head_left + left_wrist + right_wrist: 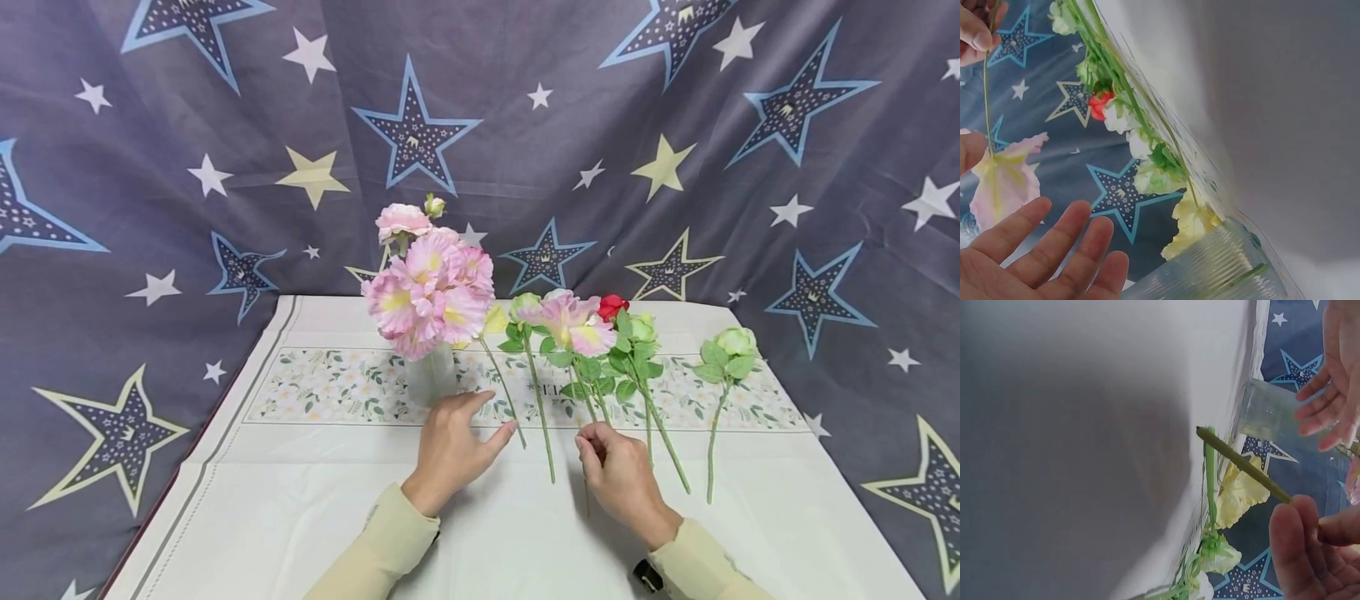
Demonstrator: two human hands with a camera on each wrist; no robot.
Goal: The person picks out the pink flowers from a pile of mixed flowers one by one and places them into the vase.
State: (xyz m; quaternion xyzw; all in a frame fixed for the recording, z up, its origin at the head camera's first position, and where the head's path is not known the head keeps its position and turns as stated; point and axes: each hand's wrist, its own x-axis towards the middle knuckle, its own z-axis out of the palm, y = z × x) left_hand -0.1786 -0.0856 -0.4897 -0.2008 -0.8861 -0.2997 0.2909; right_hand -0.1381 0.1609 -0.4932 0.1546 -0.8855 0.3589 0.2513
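My right hand (621,477) pinches the thin stem of a pink and yellow artificial flower (572,323), whose bloom tops the stem. In the right wrist view the stem's cut end (1235,457) sticks out beyond the fingertips. My left hand (452,450) holds nothing; its fingers are spread, near the base of a clear ribbed vase (431,380). Pink artificial flowers (431,292) with ruffled petals fill the vase and hide its rim. In the left wrist view the vase (1210,269) lies just beyond my extended fingers.
Right of the vase, a yellow flower (495,320), a pale green rose (523,307), a red rose (612,307) and other green-leaved stems lie on the white tablecloth (247,508). Another green rose (737,342) lies apart at the right. A star-patterned curtain (480,150) hangs behind.
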